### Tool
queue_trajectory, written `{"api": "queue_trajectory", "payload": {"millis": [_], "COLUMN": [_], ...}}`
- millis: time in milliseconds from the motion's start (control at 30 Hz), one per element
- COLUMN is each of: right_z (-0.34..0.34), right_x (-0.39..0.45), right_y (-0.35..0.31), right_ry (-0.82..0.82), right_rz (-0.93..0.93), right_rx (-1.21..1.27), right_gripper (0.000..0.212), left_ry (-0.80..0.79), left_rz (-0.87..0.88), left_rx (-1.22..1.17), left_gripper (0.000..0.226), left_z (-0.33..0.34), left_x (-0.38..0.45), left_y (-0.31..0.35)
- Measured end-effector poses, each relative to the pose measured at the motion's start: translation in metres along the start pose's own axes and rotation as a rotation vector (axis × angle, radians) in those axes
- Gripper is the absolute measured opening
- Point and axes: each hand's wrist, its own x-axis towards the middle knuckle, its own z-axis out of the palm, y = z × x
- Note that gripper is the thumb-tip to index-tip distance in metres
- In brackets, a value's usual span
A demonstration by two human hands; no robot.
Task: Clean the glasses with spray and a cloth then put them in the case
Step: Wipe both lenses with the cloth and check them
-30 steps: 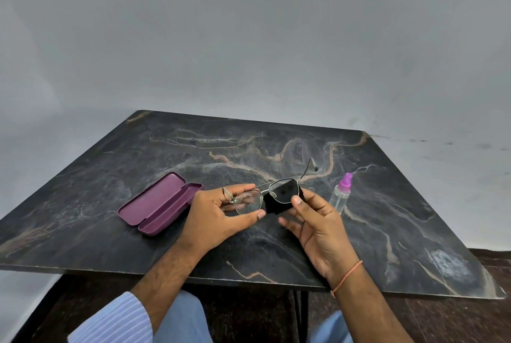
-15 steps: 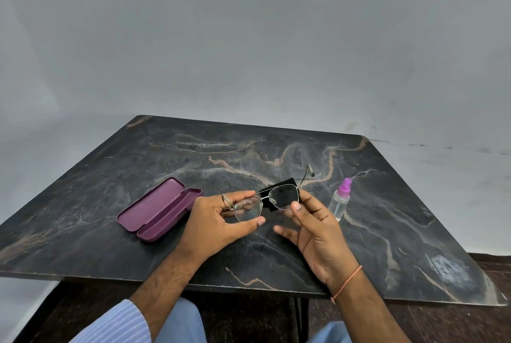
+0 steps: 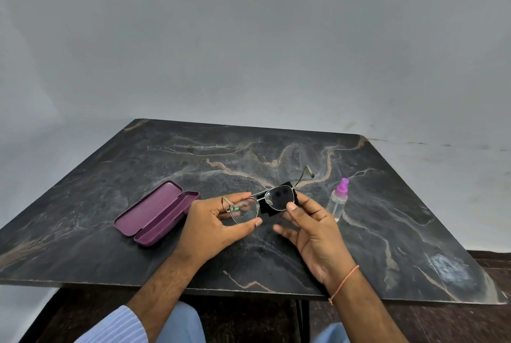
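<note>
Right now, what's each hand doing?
Left hand: closed on the glasses at one lens.
Right hand: closed on the black cloth against the other lens.

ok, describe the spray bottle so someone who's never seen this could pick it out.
On the dark marble table, look just right of the right hand, which holds a black cloth against the glasses. The spray bottle stands upright there: small, clear-bodied, with the only bright pink-purple cap.

Bare dark marble table (image 3: pixel 276 149) across the upper middle, open purple case (image 3: pixel 156 212) blocking lower left, spray bottle (image 3: pixel 338 200) standing right of centre, bare tabletop far right
</note>
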Motion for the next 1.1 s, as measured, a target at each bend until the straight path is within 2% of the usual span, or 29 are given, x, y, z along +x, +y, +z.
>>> {"api": "queue_trajectory", "payload": {"millis": [100, 300, 467, 600, 867, 1033, 1100], "right_z": [0.004, 0.003, 0.004, 0.002, 0.001, 0.003, 0.001], "right_x": [-0.001, -0.002, 0.0, -0.002, -0.001, 0.0, 0.0], "right_y": [-0.001, 0.003, 0.002, 0.001, -0.001, 0.001, 0.002], "right_ry": [-0.04, 0.096, 0.093, 0.102, -0.085, 0.014, 0.04], "right_rz": [0.014, -0.075, -0.052, -0.075, 0.083, 0.001, -0.034], "right_rx": [-0.04, -0.052, -0.019, -0.058, -0.019, -0.047, -0.034], "right_gripper": [0.017, 0.019, 0.027, 0.025, 0.036, 0.019, 0.023], "left_ry": [0.017, 0.013, 0.019, 0.014, 0.001, 0.015, 0.002], "left_rz": [0.002, 0.057, 0.083, 0.074, 0.011, 0.044, 0.045], "left_rx": [-0.003, 0.048, 0.086, 0.066, -0.025, 0.0, -0.004], "left_gripper": [0.057, 0.058, 0.058, 0.059, 0.06, 0.058, 0.059], "left_z": [0.0, 0.001, 0.0, 0.0, 0.0, 0.002, 0.002], "left_x": [0.0, 0.0, 0.0, 0.0, 0.001, 0.001, 0.001], "left_y": [-0.002, 0.0, -0.001, -0.002, -0.007, -0.01, -0.01]}}
